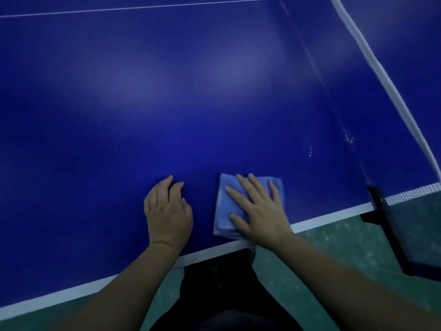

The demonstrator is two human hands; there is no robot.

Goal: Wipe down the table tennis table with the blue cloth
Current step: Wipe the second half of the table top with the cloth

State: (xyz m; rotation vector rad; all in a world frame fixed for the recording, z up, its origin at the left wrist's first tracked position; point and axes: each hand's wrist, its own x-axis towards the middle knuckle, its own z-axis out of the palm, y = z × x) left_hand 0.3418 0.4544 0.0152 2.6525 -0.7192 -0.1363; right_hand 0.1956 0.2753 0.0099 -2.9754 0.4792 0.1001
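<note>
Green floor (334,254) fills the bottom of the frame. Just above it, at lower centre by the white edge line (334,217), the right hand (259,211) presses flat, fingers spread, on the folded blue cloth (223,218). The left hand (168,211) rests beside it on the table tennis table (167,91), fingers loosely bent, holding nothing. The net (372,58) runs along the upper right.

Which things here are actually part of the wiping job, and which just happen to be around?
Part of the job:
- blue cloth, folded, near the table's edge
- right hand, pressing flat on it
- table tennis table
- left hand, resting on the table

Just there:
- net
- black net post
- green floor
</note>
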